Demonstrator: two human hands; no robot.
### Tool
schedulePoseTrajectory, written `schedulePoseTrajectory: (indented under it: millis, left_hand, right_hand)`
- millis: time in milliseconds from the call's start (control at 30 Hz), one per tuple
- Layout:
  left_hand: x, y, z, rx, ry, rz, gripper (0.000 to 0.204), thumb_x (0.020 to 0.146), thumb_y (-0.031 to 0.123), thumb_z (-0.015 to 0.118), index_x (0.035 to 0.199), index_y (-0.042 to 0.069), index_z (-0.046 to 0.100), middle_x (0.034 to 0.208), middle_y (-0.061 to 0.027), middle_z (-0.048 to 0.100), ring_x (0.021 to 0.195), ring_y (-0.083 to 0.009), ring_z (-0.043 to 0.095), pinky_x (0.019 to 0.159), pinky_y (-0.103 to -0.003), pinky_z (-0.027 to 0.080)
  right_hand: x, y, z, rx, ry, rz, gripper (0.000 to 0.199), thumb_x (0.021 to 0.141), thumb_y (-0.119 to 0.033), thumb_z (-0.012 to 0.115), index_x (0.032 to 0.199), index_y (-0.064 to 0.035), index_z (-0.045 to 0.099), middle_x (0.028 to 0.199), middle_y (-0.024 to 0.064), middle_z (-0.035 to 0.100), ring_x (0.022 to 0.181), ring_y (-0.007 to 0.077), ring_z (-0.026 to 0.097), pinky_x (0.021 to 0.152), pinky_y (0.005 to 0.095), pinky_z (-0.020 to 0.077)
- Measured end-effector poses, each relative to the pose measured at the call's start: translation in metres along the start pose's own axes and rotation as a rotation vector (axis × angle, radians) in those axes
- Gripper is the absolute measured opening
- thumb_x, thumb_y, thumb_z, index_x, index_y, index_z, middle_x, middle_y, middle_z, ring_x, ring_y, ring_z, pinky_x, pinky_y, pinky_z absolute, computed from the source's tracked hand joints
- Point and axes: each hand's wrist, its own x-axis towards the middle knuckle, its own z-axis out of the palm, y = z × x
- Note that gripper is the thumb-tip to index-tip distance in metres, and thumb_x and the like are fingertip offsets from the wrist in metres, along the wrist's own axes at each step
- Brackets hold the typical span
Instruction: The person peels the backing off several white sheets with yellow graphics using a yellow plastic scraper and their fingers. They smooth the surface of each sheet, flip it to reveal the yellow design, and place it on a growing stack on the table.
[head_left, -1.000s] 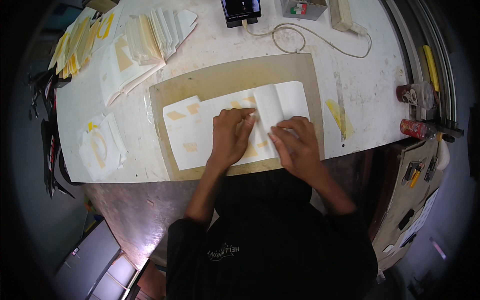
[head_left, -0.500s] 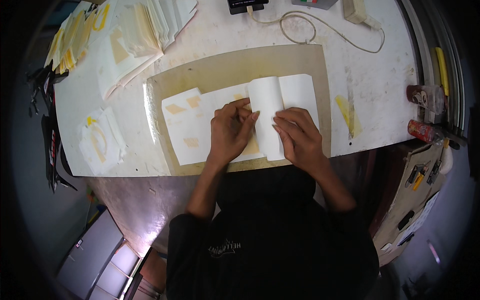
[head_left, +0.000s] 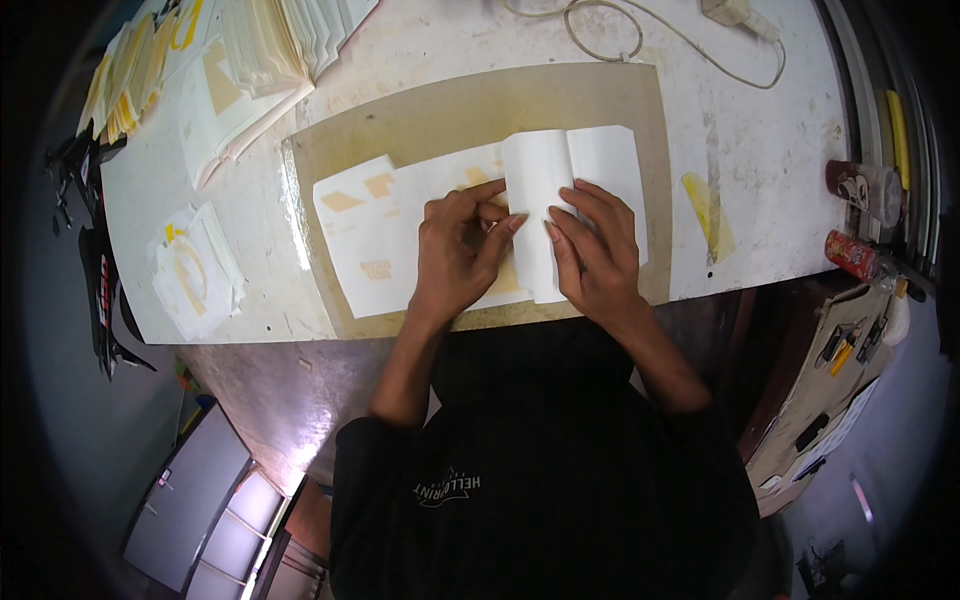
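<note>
A white paper sheet (head_left: 355, 240) with tan printed shapes lies in front of me, its right part folded over into a blank upright flap (head_left: 534, 215). My left hand (head_left: 458, 250) pinches the flap's left edge, thumb on top and a finger tucked behind it. On the flap's right side rests my right hand (head_left: 600, 250), its fingers a little apart and their tips along the crease. More blank white paper (head_left: 610, 165) shows beyond that crease. Beneath everything lies a tan, glossy mat (head_left: 420, 115).
Stacked folded papers (head_left: 265, 50) stand at the far left, with a smaller paper pile (head_left: 195, 275) nearer me. A cable (head_left: 690, 52) loops across the back. To the right are a yellow translucent piece (head_left: 708, 215), a plastic cup (head_left: 862, 190) and a red-labelled bottle (head_left: 855, 255).
My right fingers have spread and slid up along the crease. My left hand keeps its pinch. The whole view has shifted, so the table sits higher in the picture.
</note>
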Motion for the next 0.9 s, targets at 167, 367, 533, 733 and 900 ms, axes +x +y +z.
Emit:
schedulePoseTrajectory:
  millis: [167,367,533,733,900]
  left_hand:
    - [-0.003,-0.012,0.0,-0.065,-0.044,-0.025,0.04,0.085,0.011,0.083,0.121,-0.001,0.07,0.078,-0.0036,0.075,0.066,-0.0168,0.06,0.09,-0.032,0.041]
    - [0.0,-0.003,0.0,0.022,-0.02,0.029,0.045,0.085,0.01,0.083,0.126,-0.001,0.068,0.077,-0.0025,0.073,0.063,-0.0158,0.059,0.089,-0.031,0.04]
    - [0.0,0.002,0.002,0.04,0.001,0.002,0.058,0.085,0.006,0.079,0.139,0.001,0.058,0.074,-0.0018,0.069,0.063,-0.0157,0.06,0.088,-0.032,0.041]
    - [-0.001,0.007,0.002,0.055,0.042,-0.02,0.053,0.085,0.004,0.075,0.136,0.003,0.06,0.075,-0.0029,0.066,0.071,-0.0176,0.06,0.086,-0.034,0.043]
    - [0.003,0.003,-0.003,0.258,-0.033,0.159,0.029,0.083,0.003,0.074,0.113,0.005,0.074,0.073,-0.0029,0.063,0.075,-0.0197,0.06,0.083,-0.035,0.043]
  right_hand:
    - [-0.002,0.001,0.004,0.015,0.007,0.008,0.024,0.084,0.0,0.076,0.107,0.002,0.072,0.123,0.0172,0.065,0.121,0.0361,0.062,0.1,0.0468,0.048]
    - [-0.001,0.001,0.003,-0.001,0.002,-0.01,0.026,0.083,0.001,0.076,0.109,0.0017,0.072,0.124,0.0168,0.065,0.119,0.0359,0.062,0.1,0.0469,0.0478]
    - [0.007,0.006,-0.001,0.025,-0.008,0.005,0.029,0.084,-0.001,0.076,0.113,0.0011,0.071,0.125,0.0169,0.065,0.116,0.0338,0.063,0.099,0.0474,0.047]
    - [0.029,0.014,-0.003,-0.158,-0.081,-0.026,0.033,0.089,-0.017,0.076,0.118,-0.0004,0.071,0.132,0.013,0.064,0.12,0.0329,0.059,0.104,0.0501,0.0423]
    - [0.027,0.014,-0.003,-0.251,-0.15,-0.026,0.035,0.09,-0.02,0.076,0.12,-0.0031,0.072,0.137,0.0095,0.064,0.127,0.0311,0.056,0.107,0.0517,0.0398]
